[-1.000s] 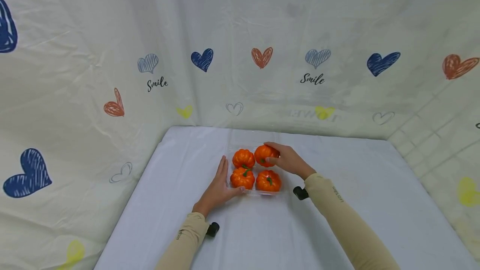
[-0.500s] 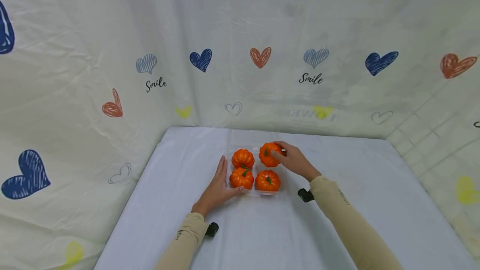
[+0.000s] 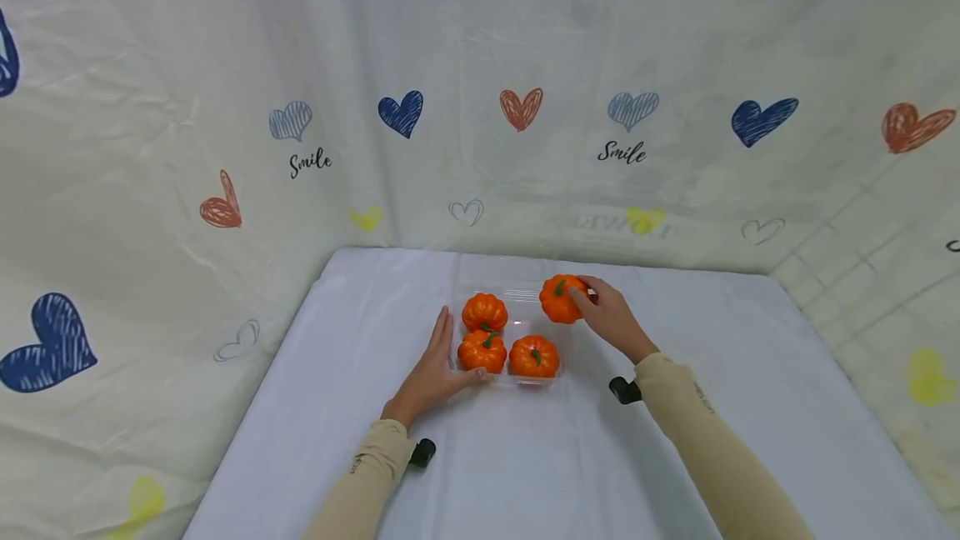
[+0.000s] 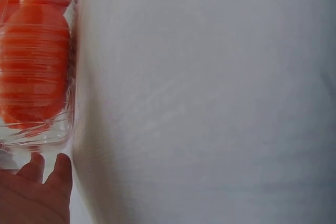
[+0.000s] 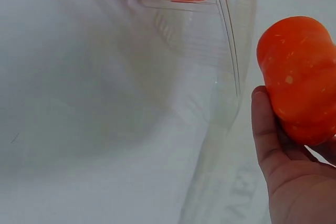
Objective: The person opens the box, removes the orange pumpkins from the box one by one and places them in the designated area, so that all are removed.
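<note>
My right hand (image 3: 615,319) grips a small orange pumpkin (image 3: 558,300) with a green stem, thumb on the near side. It is raised by the back right corner of a clear plastic box (image 3: 525,325). In the right wrist view the pumpkin (image 5: 296,77) sits in the curled fingers, apart from the box wall. Three more orange pumpkins stay inside the box: one back left (image 3: 483,312), one front left (image 3: 482,353), one front right (image 3: 534,358). Fingers straight, my left hand (image 3: 433,380) lies along the box's left side, its thumb at the front edge.
A white cloth (image 3: 495,473) covers the table. Behind the box a clear flap (image 3: 498,267), apparently its lid, extends toward the back edge. A pale curtain (image 3: 465,165) printed with hearts hangs directly behind the table. Both forearms wear beige sleeves with small black cameras.
My right hand has lifted the back right pumpkin out of its place and carried it right and upward. The left hand and the box have stayed in place.
</note>
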